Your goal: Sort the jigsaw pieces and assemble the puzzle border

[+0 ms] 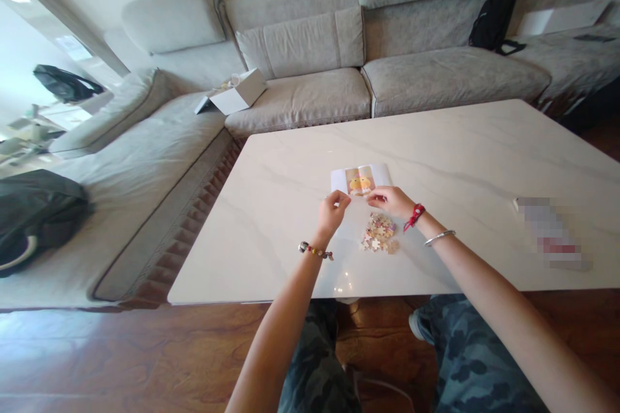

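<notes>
Picture sheet (360, 179): is lying on the bench (450, 161), showing 2 yellow figures between white sides; its near edge is running beside the left hand (334, 206) and the right hand (391, 200).
Left grip: fingers are curling, the fingertips pointing inward at the sheet's near edge; whether they are pinching the paper, I cannot tell.
Right grip: fingers are bending inward from the other side, facing the left ones across a small gap; I cannot tell whether they are grasping anything.
Puzzle pieces (378, 232): are lying in a heap on the near side of the picture sheet, between the wrists, mostly showing pale sides with some colour mixed in.
Wrists: the left is wearing a beaded bracelet (314, 250); the right is wearing a red bracelet (414, 216) and, farther up, a silver bangle (440, 237).
Bench right side: a pixelated item (552, 232) is resting there, well apart from the puzzle pieces.
Sofa (300, 93): is running behind the bench and along its left, holding a white box (245, 91), a black backpack (494, 18) and a dark bag (43, 206).
Near edge: legs in camouflage trousers (475, 348) are showing above a wooden floor (194, 355).
</notes>
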`<state>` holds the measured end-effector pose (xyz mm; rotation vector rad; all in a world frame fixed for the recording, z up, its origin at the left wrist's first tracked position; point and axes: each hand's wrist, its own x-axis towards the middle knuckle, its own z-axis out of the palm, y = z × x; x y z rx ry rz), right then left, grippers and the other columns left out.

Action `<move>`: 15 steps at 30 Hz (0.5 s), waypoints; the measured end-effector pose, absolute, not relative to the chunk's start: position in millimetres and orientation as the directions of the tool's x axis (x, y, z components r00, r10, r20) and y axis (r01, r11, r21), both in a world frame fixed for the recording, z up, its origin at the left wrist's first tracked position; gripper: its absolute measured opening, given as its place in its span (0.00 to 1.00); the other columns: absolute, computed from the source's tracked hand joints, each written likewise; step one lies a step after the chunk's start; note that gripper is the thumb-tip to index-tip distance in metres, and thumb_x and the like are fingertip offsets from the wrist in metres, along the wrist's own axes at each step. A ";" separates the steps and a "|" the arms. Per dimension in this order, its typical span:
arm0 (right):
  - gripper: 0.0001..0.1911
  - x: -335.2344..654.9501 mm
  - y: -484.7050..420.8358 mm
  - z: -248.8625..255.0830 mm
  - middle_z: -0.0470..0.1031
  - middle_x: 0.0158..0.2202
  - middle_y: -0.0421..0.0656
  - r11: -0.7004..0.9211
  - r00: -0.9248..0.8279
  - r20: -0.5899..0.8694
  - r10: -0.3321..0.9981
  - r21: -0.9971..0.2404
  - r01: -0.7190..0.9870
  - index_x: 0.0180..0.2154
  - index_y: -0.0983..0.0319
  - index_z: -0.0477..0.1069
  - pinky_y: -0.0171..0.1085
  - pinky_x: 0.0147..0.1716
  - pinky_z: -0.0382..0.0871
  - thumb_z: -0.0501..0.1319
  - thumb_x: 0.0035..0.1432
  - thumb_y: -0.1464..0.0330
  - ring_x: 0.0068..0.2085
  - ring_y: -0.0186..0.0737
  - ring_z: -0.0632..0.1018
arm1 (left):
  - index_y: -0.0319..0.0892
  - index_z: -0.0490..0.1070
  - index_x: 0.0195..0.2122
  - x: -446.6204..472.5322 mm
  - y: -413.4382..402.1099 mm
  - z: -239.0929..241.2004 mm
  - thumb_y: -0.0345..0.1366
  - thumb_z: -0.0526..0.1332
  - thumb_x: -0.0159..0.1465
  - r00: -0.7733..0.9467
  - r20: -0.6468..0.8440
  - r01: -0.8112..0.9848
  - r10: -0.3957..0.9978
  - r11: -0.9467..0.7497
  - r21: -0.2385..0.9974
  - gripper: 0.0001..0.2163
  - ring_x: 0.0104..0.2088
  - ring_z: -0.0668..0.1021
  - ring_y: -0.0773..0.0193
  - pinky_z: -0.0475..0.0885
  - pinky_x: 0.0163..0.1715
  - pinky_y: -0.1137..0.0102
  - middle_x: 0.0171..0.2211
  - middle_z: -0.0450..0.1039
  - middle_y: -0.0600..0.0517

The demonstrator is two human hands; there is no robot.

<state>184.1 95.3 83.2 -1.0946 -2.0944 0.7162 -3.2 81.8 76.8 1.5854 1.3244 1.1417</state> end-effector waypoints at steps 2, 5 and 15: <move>0.05 184.3 92.5 83.0 0.74 0.28 0.42 0.510 -0.410 0.325 0.852 -0.690 0.513 0.27 0.63 0.73 0.32 0.30 0.64 0.58 0.50 0.71 0.28 0.33 0.71 | 0.40 0.64 0.21 -3.0 80.1 73.9 0.33 0.57 0.53 0.042 0.158 0.298 0.986 -0.164 0.940 0.05 0.28 0.68 0.69 0.61 0.28 0.75 0.22 0.64 0.56; 0.06 182.2 89.6 81.9 0.74 0.26 0.42 0.542 -0.397 0.372 0.839 -0.632 0.554 0.25 0.63 0.72 0.32 0.29 0.63 0.57 0.50 0.73 0.27 0.33 0.71 | 0.40 0.63 0.22 -3.4 78.0 68.3 0.36 0.56 0.53 0.052 0.137 0.275 0.989 -0.146 0.950 0.06 0.27 0.68 0.70 0.62 0.28 0.75 0.22 0.64 0.56; 0.07 191.6 85.7 62.4 0.77 0.34 0.42 0.356 -0.251 0.259 0.933 -0.771 0.529 0.31 0.61 0.75 0.36 0.37 0.68 0.57 0.51 0.70 0.35 0.37 0.76 | 0.40 0.65 0.25 -58.3 89.8 61.9 0.46 0.57 0.50 0.018 -0.043 0.358 0.999 0.034 0.933 0.13 0.20 0.66 0.72 0.58 0.20 0.77 0.19 0.63 0.57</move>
